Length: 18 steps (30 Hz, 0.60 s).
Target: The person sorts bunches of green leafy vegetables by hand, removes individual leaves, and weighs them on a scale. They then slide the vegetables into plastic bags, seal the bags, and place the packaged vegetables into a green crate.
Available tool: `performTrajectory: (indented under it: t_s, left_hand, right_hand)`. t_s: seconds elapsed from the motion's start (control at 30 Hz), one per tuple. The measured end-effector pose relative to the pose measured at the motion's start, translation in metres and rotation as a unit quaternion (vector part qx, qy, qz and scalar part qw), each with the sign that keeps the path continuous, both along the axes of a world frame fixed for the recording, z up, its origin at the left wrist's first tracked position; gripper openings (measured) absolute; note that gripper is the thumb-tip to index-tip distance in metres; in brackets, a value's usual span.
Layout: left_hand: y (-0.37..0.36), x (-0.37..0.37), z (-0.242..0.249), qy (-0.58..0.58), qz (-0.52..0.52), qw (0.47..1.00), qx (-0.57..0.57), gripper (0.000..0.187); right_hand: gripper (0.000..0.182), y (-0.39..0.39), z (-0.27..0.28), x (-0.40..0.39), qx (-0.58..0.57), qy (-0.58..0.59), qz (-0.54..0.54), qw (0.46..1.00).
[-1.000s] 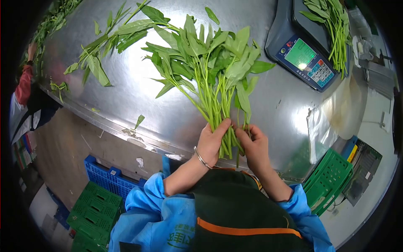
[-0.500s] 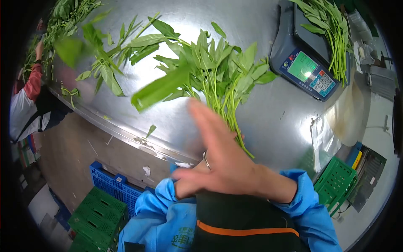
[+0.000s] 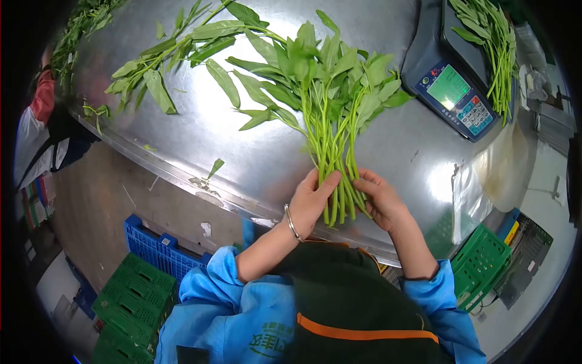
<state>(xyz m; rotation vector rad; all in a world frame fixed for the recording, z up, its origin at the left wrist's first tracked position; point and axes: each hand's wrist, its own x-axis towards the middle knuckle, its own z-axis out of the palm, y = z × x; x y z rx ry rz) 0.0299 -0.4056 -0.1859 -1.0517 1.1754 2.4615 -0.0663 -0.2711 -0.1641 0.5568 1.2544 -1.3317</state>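
Note:
A bunch of water spinach (image 3: 327,109) lies leaves-away on the metal table, its cut stems pointing toward me. My left hand (image 3: 311,201) is closed round the left side of the stems, thumb on top. At the right side of the same stems, my right hand (image 3: 381,199) has its fingers curled in against them; some fingertips are hidden. Loose water spinach stalks (image 3: 160,57) lie to the left of the bunch.
A digital scale (image 3: 451,91) at the right bears more water spinach (image 3: 500,67). Clear plastic bags (image 3: 470,200) lie at the table's right edge. Green crates (image 3: 136,297) and a blue pallet (image 3: 157,246) stand below left. A co-worker's red sleeve (image 3: 43,97) shows far left.
The hands, crossed and blurred before, are now apart, one on each side of the stems. Loose leaves blurred in mid-air at the left are gone from there.

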Motion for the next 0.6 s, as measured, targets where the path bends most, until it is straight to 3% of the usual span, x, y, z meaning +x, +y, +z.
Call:
performTrajectory:
  t_s: [0.03,0.13,0.2,0.23,0.3,0.37,0.4,0.57,0.6]
  left_hand:
    - [-0.004,0.000,0.007,-0.001,0.046,0.993,0.105,0.029]
    - [-0.007,0.008,0.005,0.021,0.009,0.994,0.107,0.033]
    - [-0.011,0.011,0.008,0.041,-0.010,0.994,0.105,0.034]
    - [-0.015,0.011,0.014,0.012,-0.003,0.996,0.090,0.035]
    - [-0.026,0.012,0.021,-0.016,0.005,0.997,0.075,0.035]
    - [-0.038,0.015,0.023,-0.042,0.047,0.987,0.149,0.036]
    - [-0.041,0.012,0.027,-0.068,0.021,0.989,0.129,0.035]
    - [-0.040,0.005,0.023,-0.099,-0.089,0.981,0.144,0.029]
    - [-0.042,0.004,0.029,-0.047,-0.088,0.991,0.093,0.026]
  right_hand:
    - [0.040,-0.002,0.004,-0.004,0.003,-0.002,0.000,1.000]
    - [0.038,-0.014,0.015,-0.008,-0.022,-0.036,-0.019,0.999]
    - [0.042,-0.023,0.018,-0.003,-0.007,0.163,0.165,0.973]
    - [0.042,-0.020,0.015,-0.007,-0.007,0.163,0.163,0.973]
    - [0.041,-0.012,0.006,-0.016,-0.047,0.027,0.114,0.992]
    - [0.042,-0.011,0.012,-0.018,-0.051,-0.004,0.075,0.996]
    - [0.042,-0.011,0.016,-0.018,-0.057,-0.034,0.035,0.997]
    - [0.040,-0.021,0.024,-0.007,-0.053,0.085,0.130,0.986]
    - [0.039,-0.021,0.023,-0.006,-0.057,0.123,0.148,0.980]
